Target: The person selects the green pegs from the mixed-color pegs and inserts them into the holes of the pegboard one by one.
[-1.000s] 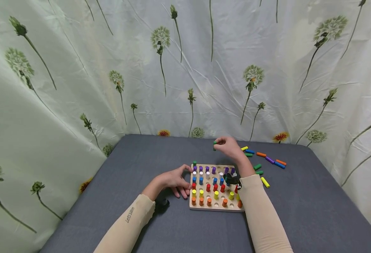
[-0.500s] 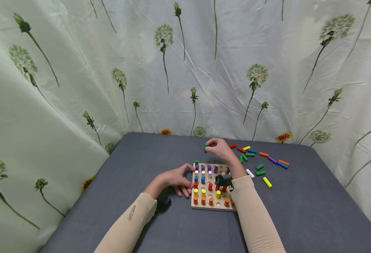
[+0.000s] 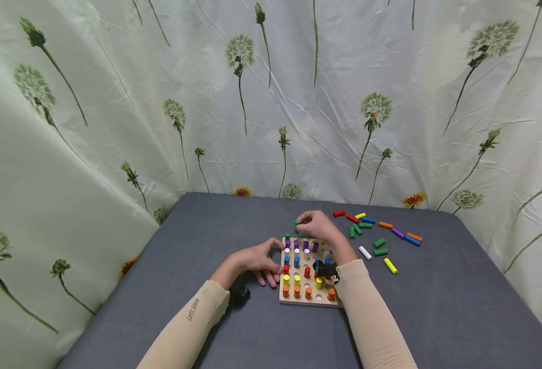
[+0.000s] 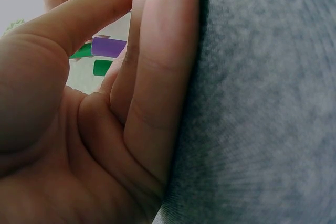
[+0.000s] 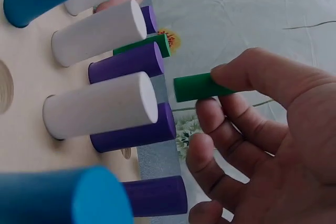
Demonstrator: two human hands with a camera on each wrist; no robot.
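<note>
Green peg [image 5: 197,87] nearer board [image 5: 23,140], between fingers [image 5: 211,115]

Soft, diffuse light covers the curtain [image 3: 261,102] in my wide head view, with dark shadow under my left sleeve [image 3: 192,320], while up close my left hand [image 4: 97,121] looks dim and hazy, the green peg [image 5: 193,87] I pinch fairly clear, and the nearest blue peg [image 5: 68,198] blurred.

We saw a curtained-off nook, its building type unclear: a grey table [image 3: 234,220] spread toward six o'clock, and pale dandelion-printed curtains [image 3: 275,102] hung from nine through twelve to three o'clock.
</note>
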